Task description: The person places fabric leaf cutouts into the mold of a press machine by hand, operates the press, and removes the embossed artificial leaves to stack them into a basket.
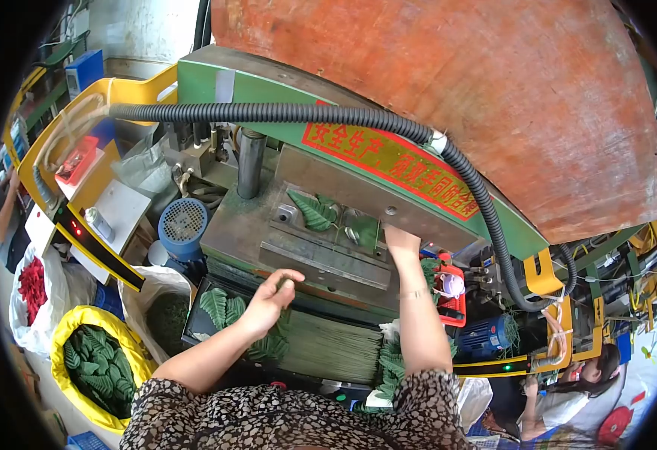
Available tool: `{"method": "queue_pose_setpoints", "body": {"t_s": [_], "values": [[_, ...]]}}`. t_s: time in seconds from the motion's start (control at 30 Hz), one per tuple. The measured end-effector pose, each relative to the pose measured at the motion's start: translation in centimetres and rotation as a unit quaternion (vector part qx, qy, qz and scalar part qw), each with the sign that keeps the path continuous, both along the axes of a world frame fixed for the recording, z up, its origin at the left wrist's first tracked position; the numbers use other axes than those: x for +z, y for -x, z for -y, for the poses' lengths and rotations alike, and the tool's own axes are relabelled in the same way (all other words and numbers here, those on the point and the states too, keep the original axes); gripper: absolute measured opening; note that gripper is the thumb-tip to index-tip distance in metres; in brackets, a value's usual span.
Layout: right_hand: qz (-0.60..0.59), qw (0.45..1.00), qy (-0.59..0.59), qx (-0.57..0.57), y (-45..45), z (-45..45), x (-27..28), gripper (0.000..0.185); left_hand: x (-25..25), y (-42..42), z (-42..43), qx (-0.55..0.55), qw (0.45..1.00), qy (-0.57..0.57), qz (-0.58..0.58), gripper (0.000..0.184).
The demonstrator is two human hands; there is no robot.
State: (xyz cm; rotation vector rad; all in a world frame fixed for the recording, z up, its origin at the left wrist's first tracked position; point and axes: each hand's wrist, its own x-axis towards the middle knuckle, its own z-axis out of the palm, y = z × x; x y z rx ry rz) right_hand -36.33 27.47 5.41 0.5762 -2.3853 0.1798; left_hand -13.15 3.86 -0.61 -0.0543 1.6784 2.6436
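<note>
My left hand [270, 301] is over the front edge of the press bed, its fingers curled with thumb and forefinger close together. Whatever lies between those fingertips is too small to make out. My right hand [402, 244] reaches into the press beside the right end of the metal mould [324, 262]; its fingertips are hidden. A green artificial leaf [315, 210] lies on the mould's left part. On its right part, near my right hand, is a flat green piece [360, 227]. Below my hands lies a bundle of thin green stems [328, 346], with leaves [223, 307] at its left.
The press's upper plate [358, 191] overhangs the mould. Yellow-black sensor bars [96, 244] flank the work area. A black corrugated hose [268, 112] crosses above. A red basket [454, 300] stands at right, and a yellow sack [62, 367] of leaves at left. Another person [594, 371] sits at lower right.
</note>
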Motion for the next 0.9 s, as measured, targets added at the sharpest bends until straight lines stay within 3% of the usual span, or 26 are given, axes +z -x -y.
{"method": "queue_pose_setpoints", "body": {"t_s": [0.07, 0.17, 0.23, 0.33, 0.37, 0.47, 0.5, 0.53, 0.6, 0.73, 0.8, 0.83, 0.9], "values": [[-0.071, 0.987, 0.070, 0.123, 5.6, -1.4, -4.2, 0.038, -1.5, -0.2, -1.1, -0.019, 0.997, 0.070, -0.005, 0.026], [-0.018, 0.988, 0.124, 0.096, 11.0, -1.9, -7.9, 0.039, -0.4, -0.1, -1.7, -0.061, 0.992, 0.114, -0.002, 0.026], [0.012, 0.985, 0.150, 0.082, 10.6, -1.5, -7.3, 0.041, 0.8, -0.4, -1.8, -0.127, 0.983, 0.133, 0.013, 0.026], [-0.270, 0.959, -0.055, 0.067, 4.0, 1.5, 0.1, 0.040, -0.3, 0.3, -1.2, -0.185, 0.981, 0.038, 0.035, 0.028], [-0.267, 0.960, -0.055, 0.068, 3.6, 1.3, 0.1, 0.040, -0.4, 0.4, -1.0, -0.213, 0.976, -0.010, 0.047, 0.030], [0.011, 0.993, -0.040, 0.107, 0.9, 1.8, 1.1, 0.021, 1.2, 0.6, -0.1, -0.246, 0.960, -0.112, 0.076, 0.033], [0.230, 0.953, 0.118, 0.156, -2.5, 1.9, 2.2, 0.015, 1.6, 0.7, 0.1, -0.264, 0.947, -0.162, 0.087, 0.035], [0.431, 0.841, 0.265, 0.193, -8.2, 3.3, 5.3, 0.012, 1.4, 0.7, 0.2, -0.262, 0.948, -0.163, 0.085, 0.035], [0.486, 0.827, 0.201, 0.197, -13.9, 3.9, 5.9, 0.013, 0.5, 1.0, -0.1, -0.280, 0.937, -0.198, 0.070, 0.039], [0.496, 0.813, 0.221, 0.209, -17.7, 4.1, 1.9, 0.007, 0.6, 0.6, -1.0, -0.289, 0.937, -0.177, 0.084, 0.041], [0.266, 0.922, 0.153, 0.237, -19.2, 4.8, 1.3, 0.004, 1.3, 0.3, -1.7, -0.282, 0.942, -0.158, 0.093, 0.042], [0.144, 0.952, 0.115, 0.244, -19.7, 5.1, 1.2, 0.004, 1.9, 0.1, -2.5, -0.215, 0.956, -0.152, 0.129, 0.042], [0.099, 0.965, 0.106, 0.219, -20.1, 5.5, 1.2, 0.003, 2.9, 0.0, -3.6, -0.079, 0.968, -0.135, 0.195, 0.042]]}}
